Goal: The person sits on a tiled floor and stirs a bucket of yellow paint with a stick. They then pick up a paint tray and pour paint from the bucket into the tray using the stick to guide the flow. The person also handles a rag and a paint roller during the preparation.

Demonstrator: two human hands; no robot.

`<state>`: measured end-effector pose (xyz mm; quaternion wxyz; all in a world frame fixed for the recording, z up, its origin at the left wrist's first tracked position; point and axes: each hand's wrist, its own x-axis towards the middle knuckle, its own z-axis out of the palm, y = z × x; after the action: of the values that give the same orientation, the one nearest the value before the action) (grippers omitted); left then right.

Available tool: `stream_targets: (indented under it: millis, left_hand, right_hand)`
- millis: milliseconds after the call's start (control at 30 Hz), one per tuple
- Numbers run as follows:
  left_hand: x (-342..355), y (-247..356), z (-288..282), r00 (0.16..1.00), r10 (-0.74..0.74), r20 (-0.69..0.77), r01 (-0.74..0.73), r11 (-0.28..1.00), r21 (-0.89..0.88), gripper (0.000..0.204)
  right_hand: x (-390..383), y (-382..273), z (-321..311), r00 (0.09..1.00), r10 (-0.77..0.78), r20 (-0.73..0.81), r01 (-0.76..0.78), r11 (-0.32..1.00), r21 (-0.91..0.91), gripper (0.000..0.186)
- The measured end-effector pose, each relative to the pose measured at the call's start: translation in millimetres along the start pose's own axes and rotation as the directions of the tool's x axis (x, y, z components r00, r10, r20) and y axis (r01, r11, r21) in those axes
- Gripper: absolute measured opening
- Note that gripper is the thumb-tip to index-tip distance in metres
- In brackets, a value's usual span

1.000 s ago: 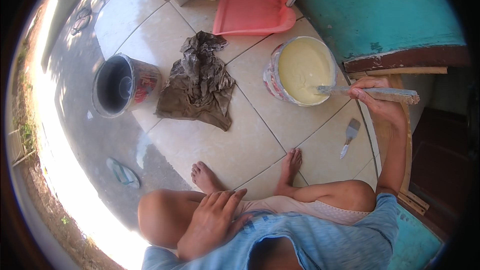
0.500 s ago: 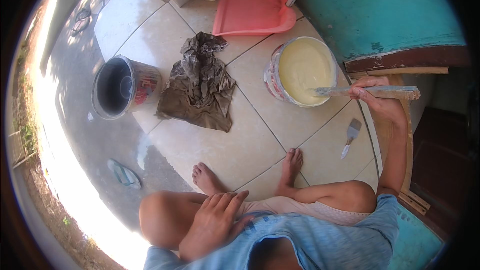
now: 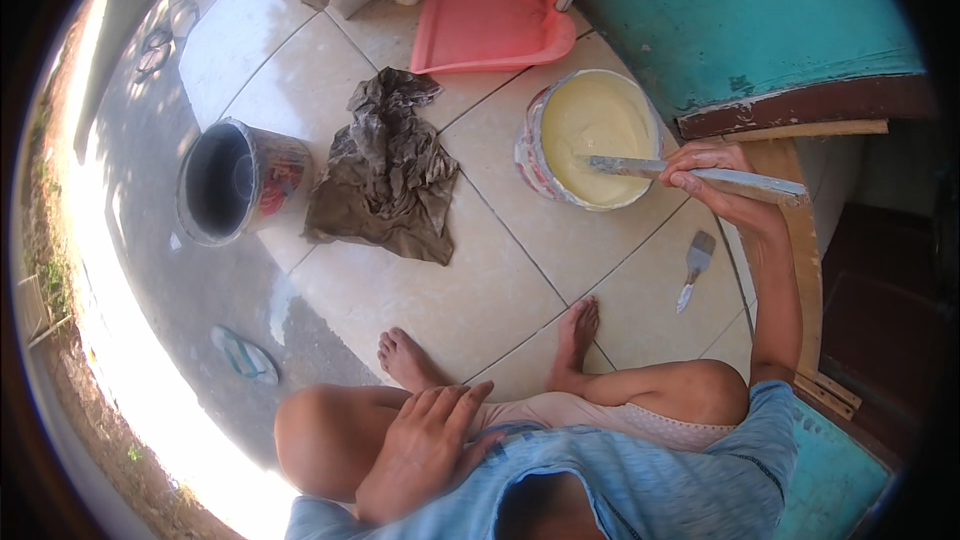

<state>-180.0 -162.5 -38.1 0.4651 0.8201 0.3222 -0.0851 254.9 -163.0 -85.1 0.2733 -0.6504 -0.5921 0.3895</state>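
My right hand (image 3: 705, 175) is closed round a flat wooden stick (image 3: 745, 183). The stick's far end dips into pale yellow paint (image 3: 592, 125) inside a bucket (image 3: 533, 145), just right of the middle of the view. Swirl marks show on the paint's surface. On the tiles below that hand lies a paintbrush (image 3: 697, 258) with a white handle. My left hand (image 3: 428, 445) rests on my lap by the left knee, its fingers stretched out and holding nothing.
A crumpled brown cloth (image 3: 385, 180) lies left of the paint bucket. Farther left is a dark-lined bucket (image 3: 225, 180). A pink dustpan (image 3: 495, 15) is at the back, beside the turquoise wall (image 3: 770, 20). One flip-flop (image 3: 245, 355) lies on the concrete at left.
My right hand has moved left with the stick, whose end now reaches nearer the middle of the paint. The left hand stays on my lap. The whole view has shifted slightly.
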Motion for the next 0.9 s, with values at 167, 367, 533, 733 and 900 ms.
stream_targets:
  millis: [167,367,533,733,900]
  left_hand:
    - [-1,1,2,1.0,-0.024,-0.016,0.024,1.0,0.009,0.053]
    - [-2,1,1,0.999,-0.033,-0.012,0.033,0.999,0.001,0.054]
    - [-3,-3,0,1.0,0.025,-0.013,-0.024,0.999,0.034,0.056]
    - [-3,-4,-1,0.999,0.029,-0.02,-0.029,0.999,0.015,0.056]
    - [-4,-3,-2,1.0,0.019,-0.016,-0.019,1.0,0.022,0.055]
  right_hand:
    - [-7,-20,-20,0.977,0.199,0.072,-0.195,0.979,-0.065,0.019]
    - [8,-26,-33,0.954,0.249,-0.165,-0.285,0.925,-0.252,0.024]
    - [32,-12,-14,0.964,0.048,-0.26,-0.099,0.977,-0.187,0.022]
    - [41,-16,-9,0.998,-0.018,0.056,0.026,0.99,-0.14,0.02]
    - [28,-25,-12,0.985,0.145,0.092,-0.138,0.987,-0.079,0.021]
